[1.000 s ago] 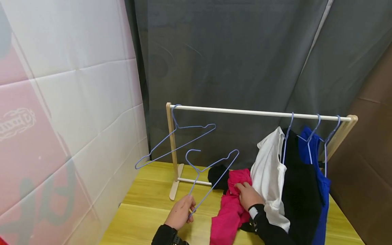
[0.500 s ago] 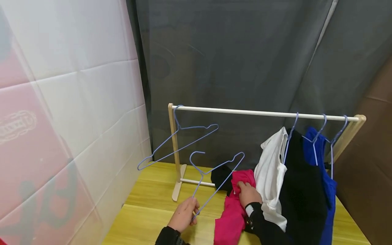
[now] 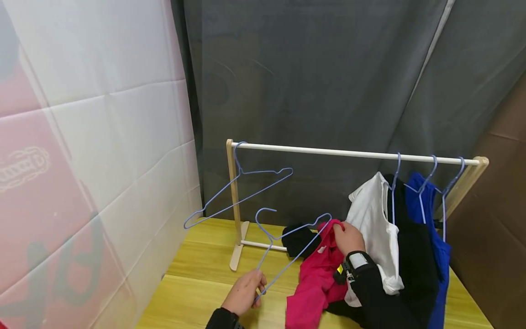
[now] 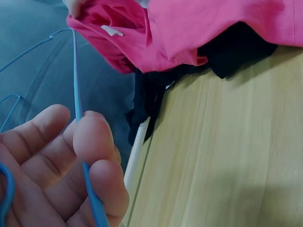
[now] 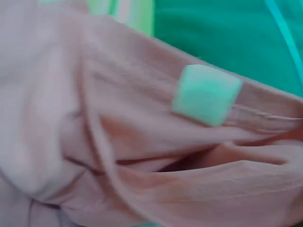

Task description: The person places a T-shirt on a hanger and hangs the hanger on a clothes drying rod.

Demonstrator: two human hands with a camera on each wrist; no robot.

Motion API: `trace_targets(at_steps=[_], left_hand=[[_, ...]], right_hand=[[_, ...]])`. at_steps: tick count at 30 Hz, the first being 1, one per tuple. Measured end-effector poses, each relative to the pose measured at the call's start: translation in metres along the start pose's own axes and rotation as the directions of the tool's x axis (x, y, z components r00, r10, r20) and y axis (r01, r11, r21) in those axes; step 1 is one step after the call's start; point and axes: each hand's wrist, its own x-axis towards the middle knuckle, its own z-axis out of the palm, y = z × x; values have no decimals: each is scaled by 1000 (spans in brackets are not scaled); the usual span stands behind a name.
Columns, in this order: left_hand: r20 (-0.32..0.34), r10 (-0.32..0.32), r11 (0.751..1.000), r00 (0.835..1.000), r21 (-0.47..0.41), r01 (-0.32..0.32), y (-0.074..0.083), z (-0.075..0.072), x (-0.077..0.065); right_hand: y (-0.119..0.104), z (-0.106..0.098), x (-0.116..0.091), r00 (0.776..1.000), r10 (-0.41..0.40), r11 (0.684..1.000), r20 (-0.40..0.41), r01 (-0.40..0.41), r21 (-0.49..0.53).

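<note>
My left hand grips a blue wire hanger by one end, its hook pointing up and its far shoulder reaching right. In the left wrist view the fingers curl round the hanger's wire. My right hand pinches the edge of a pink garment, lifting it right at the hanger's far end. A small white label shows inside the garment's opening. The rest of the pink cloth drapes down to the table. The right wrist view is filled by the cloth and its pale label.
A clothes rack with a white rail stands behind. A bare blue hanger hangs at its left; white, black and blue garments hang at its right. A black cloth lies on the wooden table.
My right hand has lifted the pink garment's edge up and to the right, opening it and baring the label. The held hanger has sunk slightly, its far end now overlapping the pink cloth.
</note>
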Motion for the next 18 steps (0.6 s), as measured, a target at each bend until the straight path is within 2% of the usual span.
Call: trace_targets(at_steps=[6,10,13,18], left_hand=[[23,14,1000,1000,13,-14,0,-2,-1],[70,28,999,997,-21,-26,2,-5,-3],[96,15,1000,995,-17,-13,3,-5,-3],[58,-23,998,998,63,19,4,-3,-4]], right_hand=[[-1,-17,8,998,55,996,12,-56,67],[-1,-23,11,997,74,991,10,-75,108],[-1,-24,11,996,91,988,11,-92,125],[-6,-24,8,997,79,988,4,-79,129]])
